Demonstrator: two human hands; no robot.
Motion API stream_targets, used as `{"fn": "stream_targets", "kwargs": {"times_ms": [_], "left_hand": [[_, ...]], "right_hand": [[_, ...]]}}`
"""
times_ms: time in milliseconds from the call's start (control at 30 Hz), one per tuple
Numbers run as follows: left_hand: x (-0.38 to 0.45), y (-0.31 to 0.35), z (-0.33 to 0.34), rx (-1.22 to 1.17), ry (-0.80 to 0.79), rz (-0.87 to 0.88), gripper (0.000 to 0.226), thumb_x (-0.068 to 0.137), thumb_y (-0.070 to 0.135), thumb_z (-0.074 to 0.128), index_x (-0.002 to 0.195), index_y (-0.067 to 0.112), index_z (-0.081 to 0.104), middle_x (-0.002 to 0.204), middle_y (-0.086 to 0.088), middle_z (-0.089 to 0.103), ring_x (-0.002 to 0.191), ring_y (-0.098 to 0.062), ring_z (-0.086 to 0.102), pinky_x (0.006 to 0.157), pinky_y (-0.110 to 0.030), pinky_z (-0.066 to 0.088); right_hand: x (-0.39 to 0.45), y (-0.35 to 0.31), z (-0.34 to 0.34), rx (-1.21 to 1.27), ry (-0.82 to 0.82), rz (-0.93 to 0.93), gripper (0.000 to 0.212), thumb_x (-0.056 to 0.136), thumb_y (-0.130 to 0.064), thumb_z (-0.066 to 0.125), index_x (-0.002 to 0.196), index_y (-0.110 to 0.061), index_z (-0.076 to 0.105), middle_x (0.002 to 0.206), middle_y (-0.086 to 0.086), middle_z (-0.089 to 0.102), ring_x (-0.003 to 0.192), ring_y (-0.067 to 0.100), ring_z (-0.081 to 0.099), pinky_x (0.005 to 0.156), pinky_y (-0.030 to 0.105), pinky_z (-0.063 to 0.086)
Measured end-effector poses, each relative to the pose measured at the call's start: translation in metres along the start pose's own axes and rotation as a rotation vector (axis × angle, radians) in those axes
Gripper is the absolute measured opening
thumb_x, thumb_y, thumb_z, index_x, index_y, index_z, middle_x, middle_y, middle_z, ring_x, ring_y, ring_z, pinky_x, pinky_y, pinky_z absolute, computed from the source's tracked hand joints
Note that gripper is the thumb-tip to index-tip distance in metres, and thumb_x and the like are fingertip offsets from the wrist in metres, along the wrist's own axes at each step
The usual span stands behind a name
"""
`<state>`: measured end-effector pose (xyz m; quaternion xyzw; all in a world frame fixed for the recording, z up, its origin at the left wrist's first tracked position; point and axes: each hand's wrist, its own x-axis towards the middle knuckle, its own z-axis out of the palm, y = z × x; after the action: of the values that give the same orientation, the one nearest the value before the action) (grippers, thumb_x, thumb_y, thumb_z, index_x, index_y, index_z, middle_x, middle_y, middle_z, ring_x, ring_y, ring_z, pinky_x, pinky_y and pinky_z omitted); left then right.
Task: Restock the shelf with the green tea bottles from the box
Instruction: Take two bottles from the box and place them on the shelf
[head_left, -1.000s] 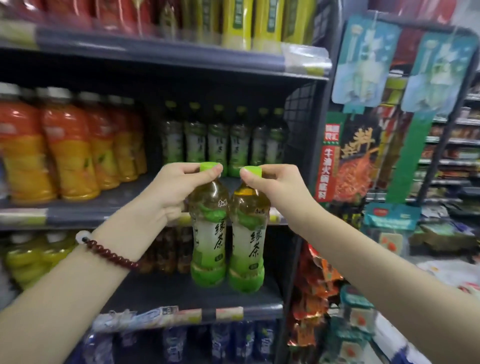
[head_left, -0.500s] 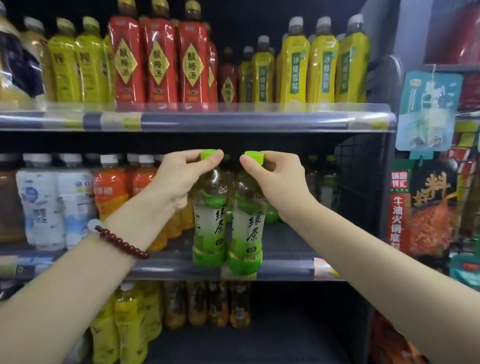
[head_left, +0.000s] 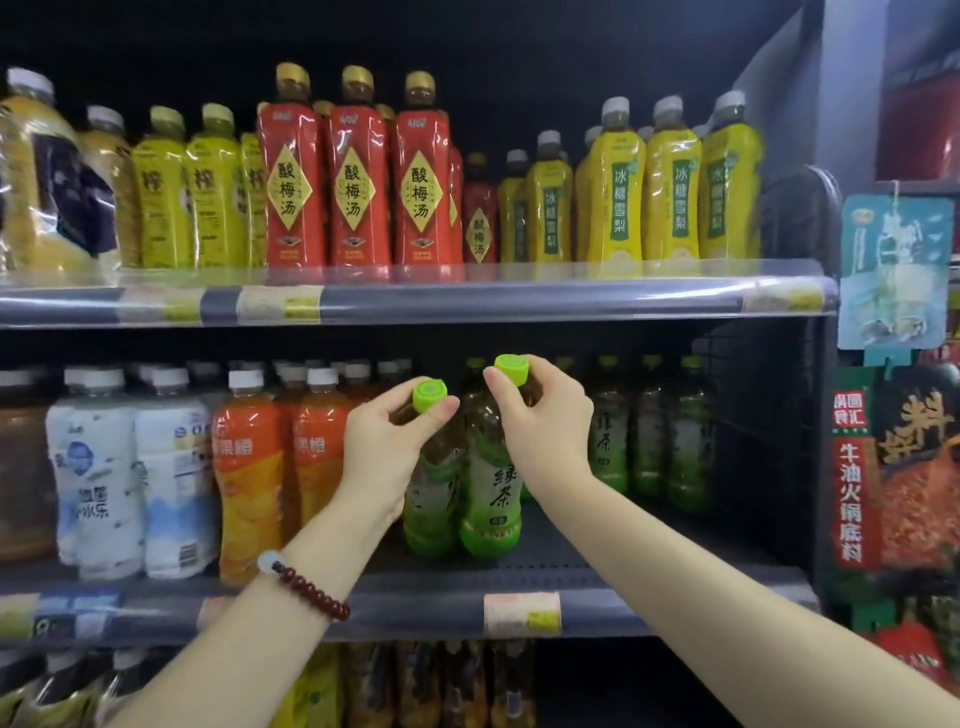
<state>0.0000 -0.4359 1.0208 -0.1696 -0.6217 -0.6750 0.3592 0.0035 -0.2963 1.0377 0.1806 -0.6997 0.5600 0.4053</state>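
Two green tea bottles with bright green caps are over the middle shelf (head_left: 597, 613), side by side. My left hand (head_left: 384, 441) grips the neck of the left bottle (head_left: 434, 514), which tilts toward me. My right hand (head_left: 540, 421) pinches the cap of the right bottle (head_left: 491, 499), whose label shows dark characters. Their bases sit on or just above the shelf board; I cannot tell which. Several more green tea bottles (head_left: 649, 436) stand in a row farther back on the right. The box is out of view.
Orange juice bottles (head_left: 249, 467) and white-labelled bottles (head_left: 104, 467) stand to the left on the same shelf. The upper shelf (head_left: 467, 301) holds red and yellow bottles. A wire side panel (head_left: 769, 441) closes the right end, with hanging snack packs (head_left: 893, 467) beyond.
Both hands have carried the two bottles forward from in front of the shelf edge onto the middle shelf, beside the orange bottles. The view has risen toward the upper shelves.
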Motion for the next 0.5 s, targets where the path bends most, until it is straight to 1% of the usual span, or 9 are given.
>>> {"fn": "stream_targets", "kwargs": {"times_ms": [67, 167, 233, 300, 333, 367, 433, 467, 500], "left_hand": [[0.005, -0.007, 0.0, 0.003, 0.001, -0.004, 0.023, 0.072, 0.016, 0.077, 0.085, 0.034, 0.071, 0.091, 0.009, 0.075, 0.097, -0.008, 0.067, 0.084, -0.026, 0.05], [0.016, -0.012, 0.0, 0.006, -0.002, -0.009, 0.017, 0.074, 0.018, 0.076, 0.083, 0.032, 0.072, 0.088, 0.008, 0.075, 0.093, -0.007, 0.068, 0.08, -0.024, 0.051], [0.026, -0.013, 0.0, 0.023, -0.006, -0.019, 0.013, 0.074, 0.02, 0.077, 0.079, 0.031, 0.071, 0.084, 0.01, 0.075, 0.088, -0.004, 0.069, 0.079, -0.023, 0.051], [0.038, -0.017, 0.0, 0.049, -0.012, -0.05, 0.011, 0.074, 0.023, 0.077, 0.078, 0.032, 0.071, 0.084, 0.012, 0.074, 0.089, -0.002, 0.067, 0.082, -0.024, 0.05], [0.045, -0.022, -0.002, 0.058, -0.017, -0.071, 0.01, 0.075, 0.026, 0.077, 0.08, 0.032, 0.071, 0.088, 0.012, 0.073, 0.093, -0.003, 0.066, 0.086, -0.026, 0.05], [0.05, -0.026, -0.003, 0.066, -0.029, -0.094, 0.013, 0.075, 0.028, 0.077, 0.087, 0.03, 0.071, 0.094, 0.01, 0.073, 0.097, -0.006, 0.065, 0.09, -0.029, 0.05], [0.058, -0.039, -0.004, 0.118, -0.053, -0.161, 0.038, 0.074, 0.035, 0.076, 0.11, 0.022, 0.067, 0.112, 0.004, 0.068, 0.107, -0.012, 0.061, 0.098, -0.035, 0.047], [0.059, -0.044, -0.005, 0.145, -0.066, -0.2, 0.051, 0.075, 0.036, 0.075, 0.121, 0.018, 0.061, 0.12, 0.003, 0.064, 0.112, -0.014, 0.058, 0.101, -0.036, 0.045], [0.056, -0.05, -0.006, 0.158, -0.085, -0.232, 0.06, 0.076, 0.036, 0.074, 0.13, 0.018, 0.053, 0.125, 0.002, 0.059, 0.116, -0.015, 0.055, 0.103, -0.037, 0.043]], "right_hand": [[0.0, 0.009, 0.005, -0.001, -0.019, 0.014, 0.016, 0.087, -0.033, 0.064, 0.084, -0.019, 0.068, 0.07, -0.01, 0.067, 0.073, -0.008, 0.059, 0.064, 0.001, 0.044], [0.005, 0.019, 0.01, -0.023, -0.073, 0.022, 0.016, 0.087, -0.037, 0.063, 0.088, -0.022, 0.069, 0.073, -0.009, 0.069, 0.079, -0.005, 0.062, 0.066, 0.006, 0.047], [0.012, 0.022, 0.013, -0.028, -0.104, 0.032, 0.018, 0.087, -0.039, 0.063, 0.091, -0.022, 0.07, 0.076, -0.011, 0.069, 0.076, -0.001, 0.064, 0.069, 0.009, 0.048], [0.019, 0.025, 0.015, -0.043, -0.149, 0.043, 0.022, 0.085, -0.04, 0.065, 0.095, -0.022, 0.07, 0.078, -0.015, 0.067, 0.075, -0.004, 0.062, 0.067, 0.005, 0.044], [0.022, 0.026, 0.016, -0.05, -0.173, 0.049, 0.023, 0.085, -0.041, 0.065, 0.097, -0.023, 0.07, 0.079, -0.018, 0.066, 0.077, -0.007, 0.06, 0.065, 0.002, 0.041], [0.025, 0.027, 0.018, -0.05, -0.19, 0.058, 0.024, 0.084, -0.041, 0.066, 0.099, -0.023, 0.07, 0.079, -0.02, 0.064, 0.077, -0.01, 0.058, 0.063, 0.0, 0.039], [0.029, 0.029, 0.021, -0.028, -0.201, 0.087, 0.027, 0.084, -0.039, 0.067, 0.104, -0.021, 0.07, 0.081, -0.02, 0.062, 0.075, -0.011, 0.055, 0.062, 0.001, 0.037], [0.029, 0.031, 0.022, -0.014, -0.203, 0.108, 0.03, 0.084, -0.038, 0.067, 0.107, -0.019, 0.069, 0.084, -0.018, 0.063, 0.076, -0.01, 0.055, 0.063, 0.001, 0.036], [0.029, 0.033, 0.024, -0.005, -0.208, 0.128, 0.033, 0.084, -0.038, 0.067, 0.111, -0.018, 0.068, 0.09, -0.014, 0.065, 0.08, -0.007, 0.056, 0.064, 0.0, 0.035]]}}
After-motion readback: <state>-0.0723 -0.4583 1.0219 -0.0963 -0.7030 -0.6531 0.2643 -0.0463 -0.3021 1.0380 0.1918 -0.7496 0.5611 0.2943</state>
